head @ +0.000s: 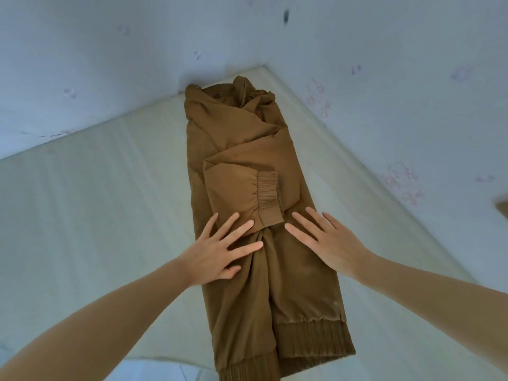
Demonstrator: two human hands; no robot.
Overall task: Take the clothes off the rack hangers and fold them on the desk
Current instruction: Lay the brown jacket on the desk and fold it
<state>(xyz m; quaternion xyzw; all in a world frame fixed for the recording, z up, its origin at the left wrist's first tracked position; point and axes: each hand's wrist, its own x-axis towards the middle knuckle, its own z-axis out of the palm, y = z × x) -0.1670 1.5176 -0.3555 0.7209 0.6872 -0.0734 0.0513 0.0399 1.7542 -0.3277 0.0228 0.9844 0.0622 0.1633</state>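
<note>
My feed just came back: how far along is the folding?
Done: brown jacket lies off its hanger on the desk, sides and cuffed sleeve folded inward. In hand: left hand and right hand press it flat. Left: folding it lengthwise; other clothes aren't visible.

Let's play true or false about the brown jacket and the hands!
1. Both hands, left hand and right hand, lie flat on the jacket. True.
2. The jacket hangs on a hanger. False: it lies on the desk.
3. A sleeve cuff is folded across the jacket's front. True.
4. The jacket is blue. False: it is brown.
5. The right hand grips the ribbed hem. False: it rests higher up, fingers straight.
</note>
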